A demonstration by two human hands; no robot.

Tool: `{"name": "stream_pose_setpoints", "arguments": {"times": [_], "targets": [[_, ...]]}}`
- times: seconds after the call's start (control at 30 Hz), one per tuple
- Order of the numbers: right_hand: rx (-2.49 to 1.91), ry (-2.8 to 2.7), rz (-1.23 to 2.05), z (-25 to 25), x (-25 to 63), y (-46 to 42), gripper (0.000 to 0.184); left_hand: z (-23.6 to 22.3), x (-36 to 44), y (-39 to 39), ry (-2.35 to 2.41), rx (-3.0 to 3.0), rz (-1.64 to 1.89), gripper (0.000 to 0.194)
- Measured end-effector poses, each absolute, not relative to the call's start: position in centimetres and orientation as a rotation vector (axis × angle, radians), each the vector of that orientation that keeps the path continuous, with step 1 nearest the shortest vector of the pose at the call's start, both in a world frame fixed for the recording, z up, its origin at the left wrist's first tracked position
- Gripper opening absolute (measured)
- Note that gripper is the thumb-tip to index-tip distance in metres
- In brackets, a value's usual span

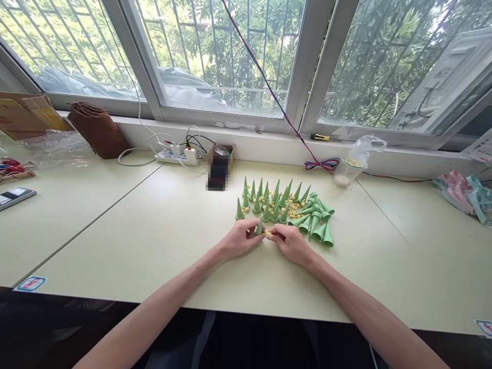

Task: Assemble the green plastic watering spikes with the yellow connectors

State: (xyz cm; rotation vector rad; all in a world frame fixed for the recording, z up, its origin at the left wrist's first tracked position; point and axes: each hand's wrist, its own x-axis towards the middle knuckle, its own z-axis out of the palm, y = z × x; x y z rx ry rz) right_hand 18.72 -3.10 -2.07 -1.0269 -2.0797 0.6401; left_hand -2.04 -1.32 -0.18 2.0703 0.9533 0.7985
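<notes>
My left hand (243, 238) is closed around a green plastic cone (259, 226), which stands tip up near the middle of the table. Close against its right side, my right hand (291, 241) pinches a small yellow piece (268, 233) at the cone's base. Just behind my hands, several green cones (257, 204) stand upright in loose rows, some with yellow pieces beside their bases. A heap of small yellow pieces (294, 209) lies right of these rows. Farther right, several more green cones (315, 218) lie on their sides in a pile, open ends toward me.
On the pale table (154, 241), a power strip (179, 156) with cables and a small box (221, 151) stand at the back. A plastic cup (345, 171) with a bag is back right, beside coiled wire (325, 165). A brown pouch (98, 130) leans by the window at left.
</notes>
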Motion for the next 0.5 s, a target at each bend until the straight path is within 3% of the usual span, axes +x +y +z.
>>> {"name": "stream_pose_setpoints", "arguments": {"times": [0.5], "targets": [[-1.034,-2.074,0.633,-1.59,18.56,-3.34,0.028,0.01,-2.19,-1.31,0.937,2.042,0.794,0.013]]}}
